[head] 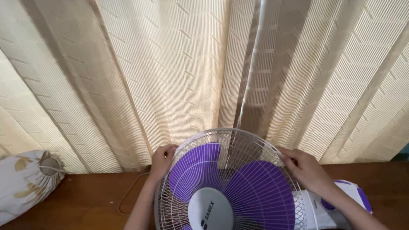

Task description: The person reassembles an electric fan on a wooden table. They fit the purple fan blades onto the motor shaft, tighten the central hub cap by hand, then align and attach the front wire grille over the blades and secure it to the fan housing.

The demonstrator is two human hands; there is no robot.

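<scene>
Both hands are on the wire guard [199, 142] of a table fan, seen from above. The left hand [162, 158] is at the guard's upper left rim, fingers curled over the outer ring and closed on the wire; the thumb side is hidden behind the rim, so the exact contact there cannot be told. The right hand [304, 168] is at the upper right rim, its fingertips [283, 155] bent and pinching the outer wire ring, the palm lying outside the guard. Between the two grips the guard arcs upward, white and circular, tilted toward the camera. Just inside the grips, behind the wires, sit three purple blades [256, 194], with a white round hub cap [210, 212] at the centre, below and midway between the hands. Beyond the right wrist, to the outside of that grip, lies the white fan base with a purple panel [346, 201], resting on the brown wooden surface [88, 201]. A thin cord [130, 194] loops on that surface just outside the left forearm. Well apart from the left grip, at the far left edge, lies a white floral cloth bundle [16, 185] with a gathered end. Behind everything hangs a cream ribbed curtain [124, 71], reaching down to the surface above both hands.
</scene>
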